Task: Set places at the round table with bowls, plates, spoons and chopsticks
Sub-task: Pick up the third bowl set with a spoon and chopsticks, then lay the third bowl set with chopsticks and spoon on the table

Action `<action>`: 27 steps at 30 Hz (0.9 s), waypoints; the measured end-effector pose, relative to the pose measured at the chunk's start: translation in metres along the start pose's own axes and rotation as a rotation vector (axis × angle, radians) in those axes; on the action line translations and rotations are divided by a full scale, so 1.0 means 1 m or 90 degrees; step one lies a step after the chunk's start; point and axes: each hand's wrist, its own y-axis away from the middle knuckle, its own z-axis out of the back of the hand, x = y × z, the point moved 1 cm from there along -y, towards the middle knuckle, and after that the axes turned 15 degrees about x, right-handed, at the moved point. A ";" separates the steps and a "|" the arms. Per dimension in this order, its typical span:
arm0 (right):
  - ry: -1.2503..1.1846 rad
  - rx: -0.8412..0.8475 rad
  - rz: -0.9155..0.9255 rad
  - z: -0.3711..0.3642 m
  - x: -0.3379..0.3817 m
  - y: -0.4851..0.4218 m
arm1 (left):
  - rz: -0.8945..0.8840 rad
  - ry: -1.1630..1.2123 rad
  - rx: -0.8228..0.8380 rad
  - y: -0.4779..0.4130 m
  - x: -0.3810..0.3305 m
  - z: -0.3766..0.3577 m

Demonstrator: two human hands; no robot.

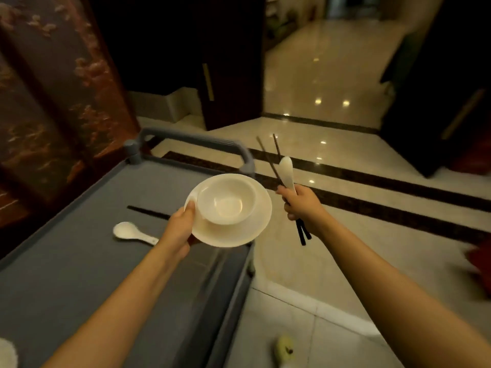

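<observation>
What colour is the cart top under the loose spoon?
Grey. The cart top shows best in the head view, with the white spoon lying on it.

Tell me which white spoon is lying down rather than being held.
The white ceramic spoon lying on the grey plastic cart, beside the left hand. The other white spoon stands up in the right hand, gripped with dark chopsticks.

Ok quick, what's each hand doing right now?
Left hand: holding the plate, with the bowl on it.
Right hand: holding the chopsticks and a spoon.
</observation>
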 end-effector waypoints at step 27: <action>-0.068 -0.852 -0.088 0.200 -0.187 0.680 | 0.081 -0.228 0.817 0.341 0.147 -0.561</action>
